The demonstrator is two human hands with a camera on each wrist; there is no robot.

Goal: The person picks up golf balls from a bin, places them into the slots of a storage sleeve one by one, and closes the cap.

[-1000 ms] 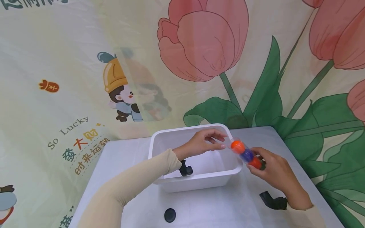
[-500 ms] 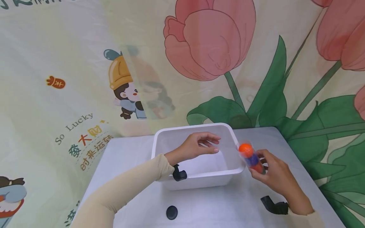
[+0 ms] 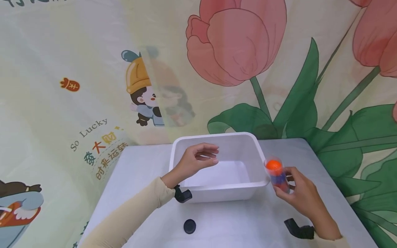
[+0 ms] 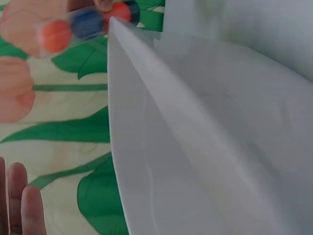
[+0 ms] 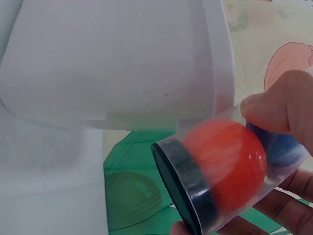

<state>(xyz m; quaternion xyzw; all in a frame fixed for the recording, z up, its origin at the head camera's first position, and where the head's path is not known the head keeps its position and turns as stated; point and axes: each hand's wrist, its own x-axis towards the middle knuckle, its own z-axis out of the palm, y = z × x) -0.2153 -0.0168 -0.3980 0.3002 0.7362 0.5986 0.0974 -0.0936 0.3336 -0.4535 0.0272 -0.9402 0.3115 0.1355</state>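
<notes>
My right hand (image 3: 305, 194) grips a clear plastic tube (image 3: 278, 178) just beyond the white tub's right end. Stacked inside are an orange ball (image 3: 274, 165), a blue ball (image 5: 278, 147) and a red-orange ball (image 5: 227, 164). In the head view the tube's top end leans slightly left and shows no cap. A black cap (image 5: 181, 186) closes its lower end in the right wrist view. My left hand (image 3: 190, 163) holds nothing; its fingers are loosely bent above the white tub (image 3: 220, 194). On the table in front of the tub lies a black round disc (image 3: 190, 226), like a cap.
The tub stands on a white-covered table (image 3: 235, 225) near its back edge. Behind hangs a printed cloth (image 3: 183, 62) with tulips and cartoon figures. Each wrist wears a black camera mount, such as the right mount (image 3: 299, 229).
My left hand has drawn back leftward from the tube's top end, across the tub. The tube in my right hand has tipped more upright. The head view has shifted slightly.
</notes>
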